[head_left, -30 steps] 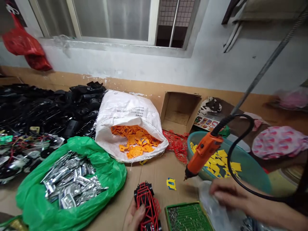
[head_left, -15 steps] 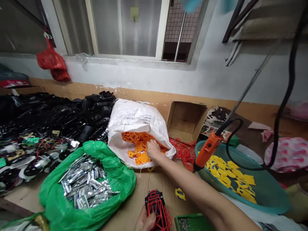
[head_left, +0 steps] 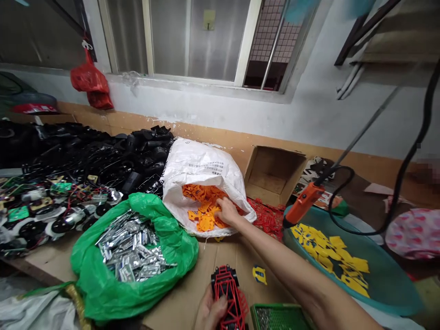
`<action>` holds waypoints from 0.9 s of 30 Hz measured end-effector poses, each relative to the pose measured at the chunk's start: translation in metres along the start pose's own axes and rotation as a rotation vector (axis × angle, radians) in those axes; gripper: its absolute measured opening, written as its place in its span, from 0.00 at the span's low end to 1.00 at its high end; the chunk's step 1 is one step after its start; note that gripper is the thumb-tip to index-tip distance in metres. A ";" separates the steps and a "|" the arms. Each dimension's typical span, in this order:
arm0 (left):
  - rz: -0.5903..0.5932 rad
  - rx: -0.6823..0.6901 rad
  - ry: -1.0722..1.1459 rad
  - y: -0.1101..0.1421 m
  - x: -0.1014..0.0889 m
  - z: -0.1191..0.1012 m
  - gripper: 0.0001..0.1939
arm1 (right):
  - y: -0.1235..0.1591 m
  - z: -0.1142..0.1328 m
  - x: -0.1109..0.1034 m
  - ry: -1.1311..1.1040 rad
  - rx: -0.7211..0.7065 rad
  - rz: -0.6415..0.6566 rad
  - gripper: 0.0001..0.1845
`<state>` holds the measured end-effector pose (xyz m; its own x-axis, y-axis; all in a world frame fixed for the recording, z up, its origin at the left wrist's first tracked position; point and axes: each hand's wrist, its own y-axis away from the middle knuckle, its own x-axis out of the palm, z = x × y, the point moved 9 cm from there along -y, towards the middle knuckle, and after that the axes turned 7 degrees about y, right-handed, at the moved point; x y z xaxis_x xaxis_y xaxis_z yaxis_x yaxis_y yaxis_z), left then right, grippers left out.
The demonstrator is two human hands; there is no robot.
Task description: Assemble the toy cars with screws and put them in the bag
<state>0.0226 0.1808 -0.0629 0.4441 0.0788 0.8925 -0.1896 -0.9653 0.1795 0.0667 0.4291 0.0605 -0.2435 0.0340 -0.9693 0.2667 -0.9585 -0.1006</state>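
"Where do you have the car frame?"

"I see the red-and-black car frame at the bottom centre of the frame, clasped in the left hand, thumb across it."

"And the right hand?"

"Near the centre, its fingers are among the orange pieces in the mouth of the white sack. I can't tell whether they grip one."

"What's around the car frame?"

"Just right of it, I have a yellow-and-blue piece on the cardboard, with the green tray at the bottom edge. Lower left, the green bag holds silvery packets."

"Farther right?"

"An orange power screwdriver hangs tilted over the rim of the teal basin, which holds yellow pieces."
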 end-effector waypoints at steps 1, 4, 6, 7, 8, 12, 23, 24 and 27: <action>-0.013 -0.001 -0.017 0.003 0.001 -0.002 0.27 | 0.004 0.001 -0.004 -0.062 -0.007 -0.025 0.16; -0.041 -0.009 -0.061 0.012 0.007 -0.009 0.29 | 0.024 0.001 -0.020 -0.285 -0.008 -0.098 0.11; -0.048 0.002 -0.095 0.017 0.014 -0.016 0.30 | 0.046 -0.001 -0.029 -0.457 0.001 -0.118 0.10; -0.050 0.014 -0.114 0.019 0.016 -0.019 0.30 | 0.061 -0.001 -0.032 -0.546 0.002 -0.107 0.11; -0.051 0.019 -0.133 0.020 0.018 -0.022 0.30 | 0.077 -0.001 -0.033 -0.634 -0.003 -0.078 0.12; -0.055 -0.002 -0.198 0.021 0.023 -0.024 0.29 | 0.150 0.006 -0.026 -0.898 -0.030 0.125 0.20; -0.190 -0.009 -0.410 0.029 0.032 -0.019 0.29 | 0.204 -0.016 -0.005 -0.936 0.024 0.115 0.15; -0.213 -0.007 -0.448 0.028 0.030 -0.021 0.30 | 0.203 -0.016 -0.006 -0.923 0.014 0.108 0.13; -0.248 -0.024 -0.547 0.024 0.023 -0.022 0.31 | 0.199 -0.013 -0.009 -0.913 -0.037 0.114 0.10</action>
<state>0.0090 0.1653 -0.0286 0.8624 0.1557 0.4817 -0.0395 -0.9279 0.3706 0.1343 0.2419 0.0458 -0.8513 -0.3120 -0.4219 0.3603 -0.9321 -0.0377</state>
